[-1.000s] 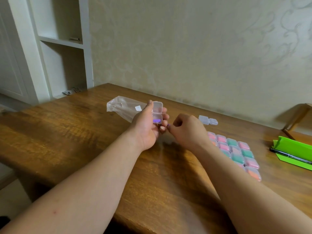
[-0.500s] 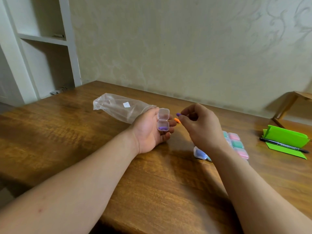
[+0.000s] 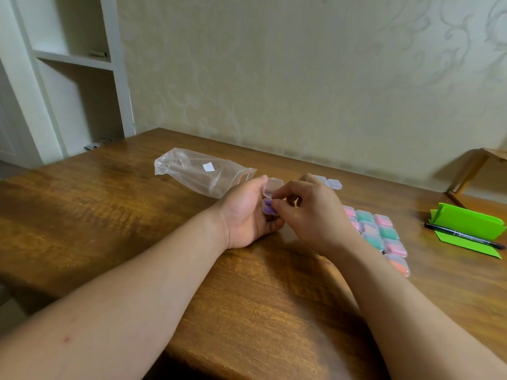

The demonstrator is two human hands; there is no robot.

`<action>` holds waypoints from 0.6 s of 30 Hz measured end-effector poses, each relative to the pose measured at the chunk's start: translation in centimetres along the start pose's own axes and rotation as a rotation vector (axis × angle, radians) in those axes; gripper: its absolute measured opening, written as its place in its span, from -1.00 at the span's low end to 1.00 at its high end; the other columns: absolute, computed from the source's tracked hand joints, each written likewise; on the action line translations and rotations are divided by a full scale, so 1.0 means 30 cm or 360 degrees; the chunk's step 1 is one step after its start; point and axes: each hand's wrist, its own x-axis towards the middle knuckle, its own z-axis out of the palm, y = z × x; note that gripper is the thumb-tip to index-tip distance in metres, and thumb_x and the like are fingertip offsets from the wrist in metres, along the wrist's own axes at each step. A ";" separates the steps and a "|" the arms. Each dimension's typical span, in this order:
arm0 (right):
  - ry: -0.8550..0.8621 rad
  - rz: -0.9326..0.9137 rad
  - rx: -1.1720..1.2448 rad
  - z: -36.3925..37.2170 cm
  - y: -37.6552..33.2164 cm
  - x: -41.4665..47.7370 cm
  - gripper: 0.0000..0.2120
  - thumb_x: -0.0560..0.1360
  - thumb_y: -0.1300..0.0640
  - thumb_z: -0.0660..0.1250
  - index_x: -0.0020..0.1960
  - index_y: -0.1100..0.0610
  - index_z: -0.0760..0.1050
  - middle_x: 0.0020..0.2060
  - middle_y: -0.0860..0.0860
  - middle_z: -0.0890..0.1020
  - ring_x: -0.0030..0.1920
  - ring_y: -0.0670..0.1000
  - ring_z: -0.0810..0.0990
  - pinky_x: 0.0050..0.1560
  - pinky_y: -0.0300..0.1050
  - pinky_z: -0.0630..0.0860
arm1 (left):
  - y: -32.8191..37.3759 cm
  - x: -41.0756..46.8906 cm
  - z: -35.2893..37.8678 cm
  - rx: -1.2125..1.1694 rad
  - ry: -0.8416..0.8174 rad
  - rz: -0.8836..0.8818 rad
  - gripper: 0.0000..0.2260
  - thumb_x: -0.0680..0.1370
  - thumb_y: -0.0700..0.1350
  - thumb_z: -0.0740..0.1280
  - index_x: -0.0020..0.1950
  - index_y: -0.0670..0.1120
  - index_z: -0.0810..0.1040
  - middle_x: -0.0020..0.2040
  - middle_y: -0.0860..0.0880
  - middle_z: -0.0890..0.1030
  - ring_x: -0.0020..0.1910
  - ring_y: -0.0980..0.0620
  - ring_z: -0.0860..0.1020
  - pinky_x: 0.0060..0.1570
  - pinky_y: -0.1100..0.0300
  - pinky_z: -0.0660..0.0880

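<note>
Since the earlier frame the right hand (image 3: 312, 215) has closed the gap to the clear case (image 3: 272, 187); its thumb and forefinger now pinch the purple plugs (image 3: 267, 207) in the base. The left hand (image 3: 247, 212) grips the case, lid open, above the desk (image 3: 137, 229) mid-rear. The bag (image 3: 192, 174) label (image 3: 208, 166) is unreadable. Filled cases (image 3: 384, 234) lie toward the right edge.

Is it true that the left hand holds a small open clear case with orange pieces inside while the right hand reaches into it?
Not quite. The head view shows purple pieces, not orange, inside the clear case. The left hand does hold it, and the right hand reaches into it.
</note>
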 end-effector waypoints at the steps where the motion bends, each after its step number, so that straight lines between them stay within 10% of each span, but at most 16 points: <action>1: -0.0007 0.0001 0.0001 -0.001 -0.001 0.000 -0.91 0.57 0.01 0.49 0.06 -0.10 0.73 -0.08 -0.14 0.51 -0.10 -0.14 0.55 -0.08 -0.04 0.56 | 0.000 0.001 -0.001 -0.0005 0.0001 -0.0006 -0.42 0.81 0.15 -0.04 0.60 -0.22 0.44 -0.12 -0.09 0.61 -0.29 0.07 0.49 -0.08 0.11 0.46; 6: -0.0039 -0.0002 0.0006 -0.007 -0.003 -0.001 -0.90 0.57 -0.02 0.49 0.08 -0.10 0.72 -0.06 -0.15 0.53 -0.10 -0.16 0.55 -0.11 -0.15 0.51 | -0.001 -0.004 -0.003 -0.0006 0.0034 -0.0006 -0.43 0.80 0.15 -0.02 0.55 -0.21 0.49 0.09 -0.17 0.59 -0.19 0.04 0.52 -0.04 0.10 0.49; 12: 0.0244 0.0237 0.0356 -0.054 0.019 0.035 -0.91 0.64 0.07 0.38 0.04 -0.03 0.67 -0.17 -0.15 0.68 -0.19 -0.20 0.58 -0.19 -0.22 0.41 | 0.007 -0.018 0.004 0.0041 0.0068 -0.0073 -0.48 0.79 0.18 0.00 0.28 -0.18 0.57 -0.15 -0.11 0.61 -0.23 0.02 0.55 -0.16 0.15 0.48; 18: -0.0034 0.0128 0.0299 -0.037 0.005 0.018 -0.73 0.72 0.03 0.24 0.29 -0.03 0.68 0.15 -0.11 0.66 0.15 -0.12 0.62 0.19 -0.10 0.56 | 0.001 -0.012 -0.002 0.0073 -0.0046 -0.0053 -0.35 0.77 0.27 0.00 0.56 -0.21 0.48 -0.06 -0.13 0.59 -0.18 0.00 0.56 -0.13 0.13 0.52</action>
